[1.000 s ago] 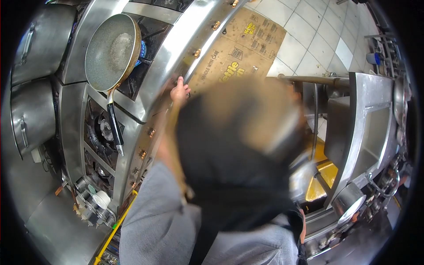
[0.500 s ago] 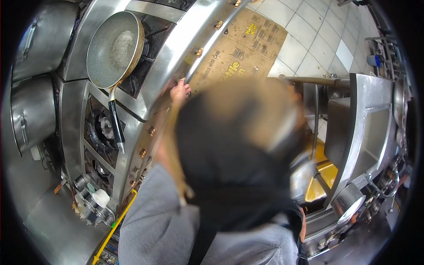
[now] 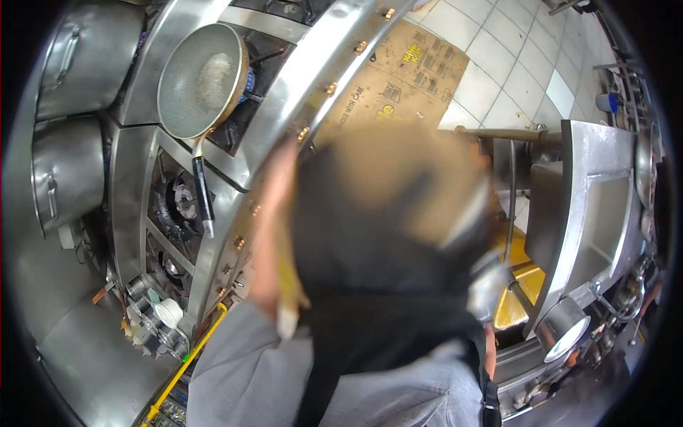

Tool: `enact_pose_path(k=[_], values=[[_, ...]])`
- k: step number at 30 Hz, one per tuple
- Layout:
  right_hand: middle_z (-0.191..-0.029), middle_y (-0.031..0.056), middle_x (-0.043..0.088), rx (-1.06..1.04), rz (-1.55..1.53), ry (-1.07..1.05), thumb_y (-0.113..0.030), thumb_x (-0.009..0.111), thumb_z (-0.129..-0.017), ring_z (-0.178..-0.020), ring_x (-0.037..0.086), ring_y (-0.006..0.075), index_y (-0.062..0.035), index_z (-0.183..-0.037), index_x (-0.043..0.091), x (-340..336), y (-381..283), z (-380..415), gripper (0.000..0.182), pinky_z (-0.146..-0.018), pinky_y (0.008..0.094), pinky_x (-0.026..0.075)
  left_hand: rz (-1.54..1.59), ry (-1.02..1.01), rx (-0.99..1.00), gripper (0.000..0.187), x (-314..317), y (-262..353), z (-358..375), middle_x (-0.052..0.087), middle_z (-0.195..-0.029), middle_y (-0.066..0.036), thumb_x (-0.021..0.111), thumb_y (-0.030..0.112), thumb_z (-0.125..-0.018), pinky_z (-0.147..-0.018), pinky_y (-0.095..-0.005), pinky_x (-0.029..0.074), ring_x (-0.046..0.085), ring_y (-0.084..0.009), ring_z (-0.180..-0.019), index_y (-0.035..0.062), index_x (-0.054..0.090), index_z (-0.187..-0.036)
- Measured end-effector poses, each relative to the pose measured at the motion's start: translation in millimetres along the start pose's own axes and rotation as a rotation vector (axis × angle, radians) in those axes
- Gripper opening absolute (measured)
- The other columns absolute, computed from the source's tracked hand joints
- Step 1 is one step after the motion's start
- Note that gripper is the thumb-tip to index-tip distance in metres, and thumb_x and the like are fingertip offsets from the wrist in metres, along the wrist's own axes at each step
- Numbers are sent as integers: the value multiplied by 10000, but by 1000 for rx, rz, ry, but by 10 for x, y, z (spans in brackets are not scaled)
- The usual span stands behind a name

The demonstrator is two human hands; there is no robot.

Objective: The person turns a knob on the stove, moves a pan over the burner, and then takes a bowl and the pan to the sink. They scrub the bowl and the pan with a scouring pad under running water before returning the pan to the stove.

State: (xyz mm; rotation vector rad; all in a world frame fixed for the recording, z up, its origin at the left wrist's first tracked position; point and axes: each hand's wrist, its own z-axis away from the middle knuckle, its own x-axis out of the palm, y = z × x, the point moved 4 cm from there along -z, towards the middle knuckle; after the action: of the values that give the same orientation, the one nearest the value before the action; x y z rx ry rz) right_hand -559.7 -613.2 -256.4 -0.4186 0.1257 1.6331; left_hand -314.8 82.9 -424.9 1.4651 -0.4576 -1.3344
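Note:
A frying pan (image 3: 199, 85) with a speckled grey inside and a black handle (image 3: 203, 188) sits over a stove burner. A blue flame (image 3: 247, 84) shows at its right edge. My left hand (image 3: 284, 160) is blurred beside the stove's front panel, close to the knobs (image 3: 303, 134); its fingers cannot be made out. The bare left forearm (image 3: 269, 235) runs down to a grey sleeve. A large blurred black and tan shape (image 3: 391, 213) covers the middle of the view. Of my right side only a strip of skin (image 3: 490, 349) shows, with the hand hidden.
Two large steel pots (image 3: 67, 174) stand along the left. Nearer burners (image 3: 181, 203) have no pan on them. Flattened cardboard (image 3: 405, 78) lies on the white tiled floor. A steel sink unit (image 3: 590, 213), a saucepan (image 3: 562, 327) and a yellow container (image 3: 518, 302) are at right.
My left hand has drawn back from the front panel and become blurred. A blue flame now shows under the pan. The view has shifted slightly, moving the stove rightward.

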Motion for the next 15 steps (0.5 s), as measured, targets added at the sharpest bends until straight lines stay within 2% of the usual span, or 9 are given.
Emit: enact_pose_path(k=[1, 4, 6, 7, 8, 10, 12, 14, 15], values=[[-749, 48, 646, -138, 232, 6, -188, 768, -747, -509, 566, 137, -58, -1159, 582, 232, -521, 258, 470, -386, 266, 433, -122, 6, 148, 519, -243, 404, 15, 698, -1067, -122, 758, 323, -881, -854, -336, 518, 654, -205, -956, 3, 592, -1255], [-772, 69, 657, -273, 365, 32, -217, 785, -724, -537, 584, 147, -42, -1167, 586, 319, -810, -18, 517, -408, 286, 456, -508, 195, 459, 504, -1153, 1949, 164, 684, -1157, -164, 762, 269, -867, -938, -379, 511, 663, -288, -1063, 12, 608, -1273], [-858, 85, 681, -245, 411, -25, -216, 789, -716, -614, 625, 167, -22, -1172, 585, 362, -980, -303, 536, -453, 309, 490, -814, 462, 458, 511, -1826, 2784, 254, 672, -1175, -186, 764, 277, -859, -985, -408, 491, 634, -339, -1116, -3, 610, -1259], [-947, 102, 695, -272, 443, -9, -215, 785, -715, -690, 654, 185, -5, -1234, 576, 383, -1137, -380, 597, -486, 318, 511, -932, 507, 313, 556, -2108, 2688, 246, 667, -1210, -171, 762, 331, -848, -984, -423, 486, 630, -329, -1133, -1, 607, -1267], [-981, 105, 699, -295, 451, -28, -218, 783, -714, -759, 665, 193, -2, -1307, 557, 443, -1353, -401, 670, -591, 325, 543, -1039, 548, 167, 602, -2420, 2477, 218, 663, -1245, -156, 760, 384, -837, -984, -437, 481, 625, -320, -1151, 1, 605, -1275], [-998, 117, 704, -456, 395, -94, -228, 776, -719, -860, 670, 197, 6, -1327, 551, 634, -1881, -234, 689, -734, 330, 551, -462, 63, -337, 553, -2913, 1374, 40, 698, -1171, -140, 726, 385, -892, -878, -405, 533, 676, -282, -1041, 10, 599, -1277], [-1024, 127, 709, -676, 435, 71, -254, 774, -720, -933, 666, 204, -12, -1288, 571, 663, -2191, -193, 649, -860, 337, 526, 549, -37, -646, 341, -2524, 1680, 109, 699, -996, -43, 659, 365, -967, -688, -330, 522, 645, -171, -764, 86, 620, -1160], [-1045, 145, 713, -576, 290, 65, -301, 776, -712, -957, 678, 239, -48, -1269, 585, 763, -2495, 75, 640, -877, 351, 523, 873, -46, -674, 202, -2310, 1450, 125, 595, -752, 14, 631, 297, -991, -574, -290, 447, 507, -120, -588, 127, 608, -1097], [-1065, 157, 712, -642, 422, 112, -329, 781, -706, -982, 680, 263, -70, -1272, 590, 795, -2598, 105, 651, -893, 363, 520, 945, -122, -588, 157, -2196, 1372, 70, 529, -699, 31, 626, 276, -991, -547, -280, 414, 456, -112, -543, 139, 592, -1060]])
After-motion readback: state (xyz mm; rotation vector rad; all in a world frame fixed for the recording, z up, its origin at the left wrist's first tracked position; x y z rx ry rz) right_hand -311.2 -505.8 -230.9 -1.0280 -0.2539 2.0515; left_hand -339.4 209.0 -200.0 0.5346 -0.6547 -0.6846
